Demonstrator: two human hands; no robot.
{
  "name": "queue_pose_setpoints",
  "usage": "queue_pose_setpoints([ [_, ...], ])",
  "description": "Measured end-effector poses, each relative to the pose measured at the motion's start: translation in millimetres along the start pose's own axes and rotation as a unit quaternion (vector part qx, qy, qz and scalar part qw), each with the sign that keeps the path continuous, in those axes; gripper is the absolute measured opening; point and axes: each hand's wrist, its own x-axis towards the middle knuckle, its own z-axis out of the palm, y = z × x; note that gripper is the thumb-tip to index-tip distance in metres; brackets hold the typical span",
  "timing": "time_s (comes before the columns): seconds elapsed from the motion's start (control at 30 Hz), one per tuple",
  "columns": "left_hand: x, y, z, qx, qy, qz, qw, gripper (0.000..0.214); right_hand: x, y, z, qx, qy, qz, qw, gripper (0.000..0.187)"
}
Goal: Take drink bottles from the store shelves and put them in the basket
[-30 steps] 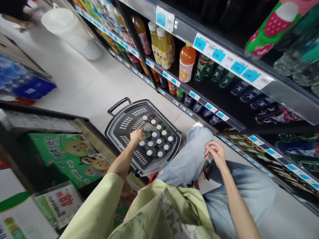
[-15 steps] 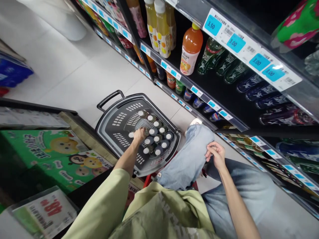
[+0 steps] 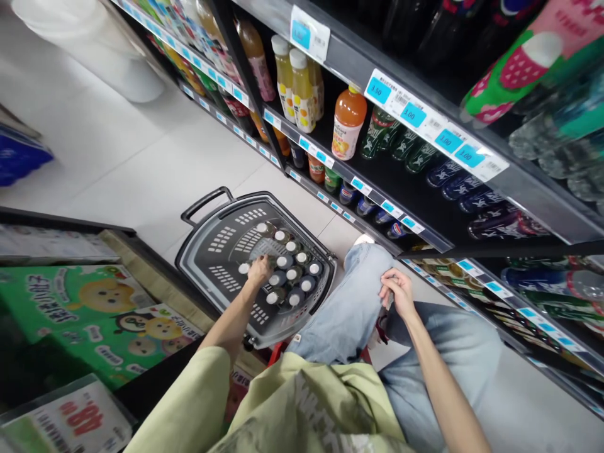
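A grey plastic shopping basket stands on the floor, holding several white-capped bottles in rows. My left hand reaches down into it, fingers curled over the top of a bottle at the left side of the rows. My right hand rests on my jeans-clad knee, fingers curled and pinching the fabric. A lone white cap shows just left of my left hand.
Dark drink shelves with blue price tags run along the right, with an orange juice bottle and green and dark bottles. Green cartons sit in a display on the left. White tiled floor lies beyond the basket.
My left hand has shifted slightly left among the bottles in the basket. My right hand has stayed on the knee. The view has swung slightly.
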Motion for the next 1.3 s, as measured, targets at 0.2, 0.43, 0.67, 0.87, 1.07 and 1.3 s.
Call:
queue_pose_setpoints([
  [0.2, -36.8, 10.0, -15.9, 0.001, 0.051, -0.013, 0.999, 0.031, 1.8, 0.7, 3.9, -0.002, -0.017, -0.014, 1.0, 0.04],
  [0.43, -91.9, 69.7, -41.4, -0.121, 0.085, 0.12, 0.982, 0.012, 2.6, 4.4, 5.4, 0.005, -0.051, -0.061, 0.997, 0.052],
  [0.67, -121.0, 179.3, -92.7, -0.238, 0.146, 0.338, 0.899, 0.028, -0.4, 9.0, -0.6, -0.017, -0.049, -0.098, 0.994, 0.064],
  [0.87, -128.2, 273.2, -84.2, -0.122, 0.121, 0.398, 0.901, 0.059, -4.9, 19.5, -18.2, -0.15, -0.039, -0.115, 0.981, 0.053],
  [1.07, -119.6, 317.9, -65.4, -0.025, 0.147, 0.327, 0.933, 0.082, -18.3, 26.8, -36.7, -0.572, -0.059, -0.044, 0.817, 0.031],
  [1.3, -107.7, 326.5, -71.9, 0.001, 0.137, 0.342, 0.93, 0.075, -23.4, 30.5, -30.8, -0.6, -0.129, -0.004, 0.79, 0.044],
])
